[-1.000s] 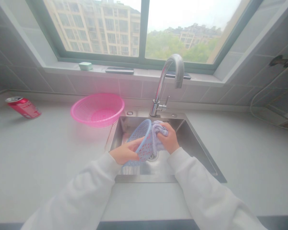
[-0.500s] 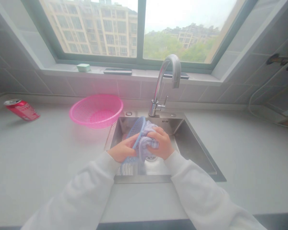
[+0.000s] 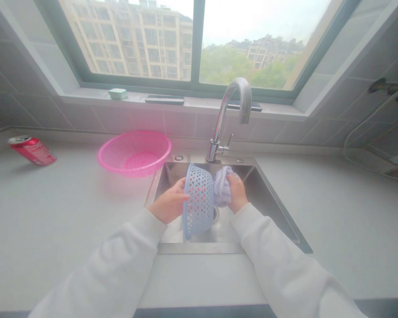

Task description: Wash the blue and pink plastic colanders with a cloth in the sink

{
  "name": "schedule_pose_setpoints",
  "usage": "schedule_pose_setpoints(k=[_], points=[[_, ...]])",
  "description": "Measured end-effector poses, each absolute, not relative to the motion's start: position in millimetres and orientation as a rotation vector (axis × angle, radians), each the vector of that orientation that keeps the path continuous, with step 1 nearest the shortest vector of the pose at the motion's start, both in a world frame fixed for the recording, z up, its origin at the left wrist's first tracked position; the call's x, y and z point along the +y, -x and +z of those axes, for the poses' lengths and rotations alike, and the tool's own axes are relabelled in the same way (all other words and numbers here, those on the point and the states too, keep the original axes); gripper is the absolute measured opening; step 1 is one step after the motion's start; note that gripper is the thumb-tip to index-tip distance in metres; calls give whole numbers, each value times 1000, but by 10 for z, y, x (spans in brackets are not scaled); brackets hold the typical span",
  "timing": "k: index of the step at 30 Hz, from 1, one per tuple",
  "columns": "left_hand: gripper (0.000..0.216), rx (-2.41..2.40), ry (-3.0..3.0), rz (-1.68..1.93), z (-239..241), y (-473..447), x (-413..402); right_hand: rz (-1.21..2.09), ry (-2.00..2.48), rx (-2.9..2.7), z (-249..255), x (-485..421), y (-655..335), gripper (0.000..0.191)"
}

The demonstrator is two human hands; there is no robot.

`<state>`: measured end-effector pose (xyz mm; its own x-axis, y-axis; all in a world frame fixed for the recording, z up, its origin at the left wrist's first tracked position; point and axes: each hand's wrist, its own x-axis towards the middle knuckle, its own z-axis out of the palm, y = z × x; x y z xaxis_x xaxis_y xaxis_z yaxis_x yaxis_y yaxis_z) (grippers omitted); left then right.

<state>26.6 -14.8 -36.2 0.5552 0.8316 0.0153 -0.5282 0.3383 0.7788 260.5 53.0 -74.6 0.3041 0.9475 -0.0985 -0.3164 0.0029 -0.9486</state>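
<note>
Pinching the blue basket (image 3: 201, 203) by its rim (image 3: 186, 225), your left hand (image 3: 170, 203) risked slipping if your right hand (image 3: 238, 194), clutching cloth (image 3: 222, 187), pushed hard.

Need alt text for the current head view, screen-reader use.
Over a steel sink, a person's left hand holds a blue perforated basket turned on its side, while the right hand holds a crumpled lavender cloth by its base. A pink basket and red can stand on the counter to the left; a chrome faucet rises behind.
</note>
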Motion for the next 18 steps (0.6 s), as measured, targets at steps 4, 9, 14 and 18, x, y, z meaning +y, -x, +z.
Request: schedule_pose_setpoints(k=[4,9,14,18], points=[[38,475,-817,914,-395,-299,-95,1138,1148,-741,-753,530,-2605,37],[49,468,-803,966,-350,-284,-127,1159,1062,-716,-642,469,-2569,32],[65,534,-861,908,-369,-334,-135,925,1144,-1076,-528,295,-2500,22],[63,498,-930,870,-400,-387,-159,432,949,-1834,-485,82,-2384,23]])
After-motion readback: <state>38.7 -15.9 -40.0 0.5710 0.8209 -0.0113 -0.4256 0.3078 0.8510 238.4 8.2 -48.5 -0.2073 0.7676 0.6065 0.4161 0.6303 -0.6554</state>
